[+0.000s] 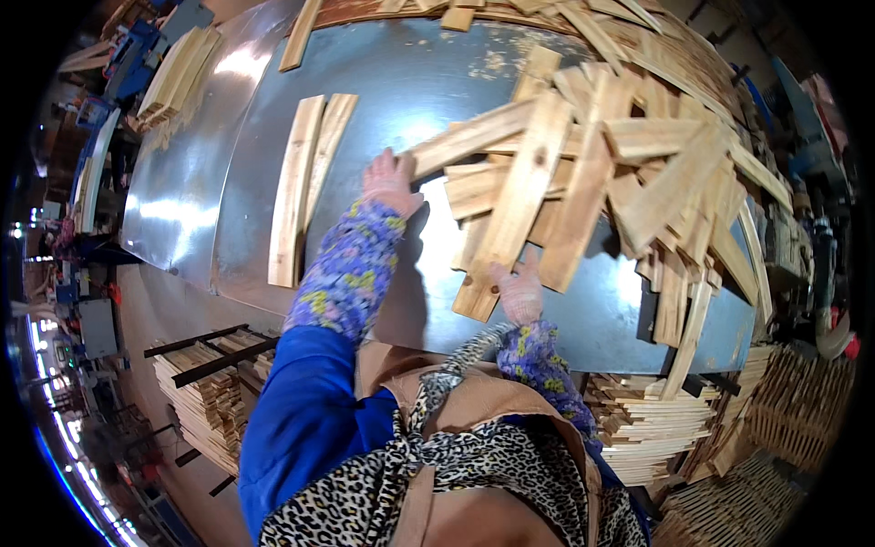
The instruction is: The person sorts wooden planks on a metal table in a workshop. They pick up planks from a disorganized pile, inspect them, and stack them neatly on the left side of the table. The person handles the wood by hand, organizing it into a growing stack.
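Loose wooden slats lie in a heap on the metal-topped table point(365, 73). My left hand point(392, 182) is at the near-left end of one slanting slat point(474, 139), its thumb and fingers around that end. My right hand point(519, 287) rests beside the lower end of a long knotty slat point(526, 182), fingers apart, with one fingertip touching its edge. Left of my left hand, a pair of slats lies side by side: a wider one point(296, 187) and a narrower one point(332, 146).
More slats are piled at the right point(679, 182) and along the far edge. A neat stack of slats point(178, 77) stands at the far left of the table. Below its near edge are stacked slats on a black-barred rack point(205, 392) and another stack point(647, 424) at the right.
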Motion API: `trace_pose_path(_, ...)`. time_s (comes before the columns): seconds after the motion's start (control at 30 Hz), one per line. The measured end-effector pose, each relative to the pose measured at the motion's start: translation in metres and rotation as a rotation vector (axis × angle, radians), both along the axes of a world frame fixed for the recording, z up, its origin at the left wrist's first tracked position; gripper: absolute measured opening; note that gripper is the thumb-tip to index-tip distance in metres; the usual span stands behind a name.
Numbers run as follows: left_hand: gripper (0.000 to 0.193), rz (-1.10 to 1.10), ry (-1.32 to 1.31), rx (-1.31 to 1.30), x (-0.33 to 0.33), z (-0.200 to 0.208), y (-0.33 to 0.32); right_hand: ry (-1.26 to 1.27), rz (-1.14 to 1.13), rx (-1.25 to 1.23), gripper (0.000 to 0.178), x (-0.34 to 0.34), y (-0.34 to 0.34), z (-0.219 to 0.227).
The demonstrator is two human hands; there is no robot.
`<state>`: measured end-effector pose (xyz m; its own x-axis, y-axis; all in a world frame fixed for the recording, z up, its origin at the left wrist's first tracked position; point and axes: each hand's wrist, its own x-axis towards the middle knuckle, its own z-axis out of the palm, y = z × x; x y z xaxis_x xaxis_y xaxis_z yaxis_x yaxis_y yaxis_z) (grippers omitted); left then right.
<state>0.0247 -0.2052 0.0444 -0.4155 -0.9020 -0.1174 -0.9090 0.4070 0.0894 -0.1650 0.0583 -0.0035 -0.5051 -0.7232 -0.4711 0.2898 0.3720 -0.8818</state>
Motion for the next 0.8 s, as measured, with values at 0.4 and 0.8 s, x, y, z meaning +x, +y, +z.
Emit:
trace_pose_path(0.4, 0.086, 0.418, 0.157, 0.293, 0.165, 0.071, 0.001, 0.27, -0.071, -0.013, 0.042, 0.084, -0.037, 0.046)
trace_pose_path(0.8, 0.097, 0.584, 0.84, 0.406, 0.326, -0.013, 0.008, -0.334, 0.321, -0.216, 0.045, 0.271, -0.208, 0.077)
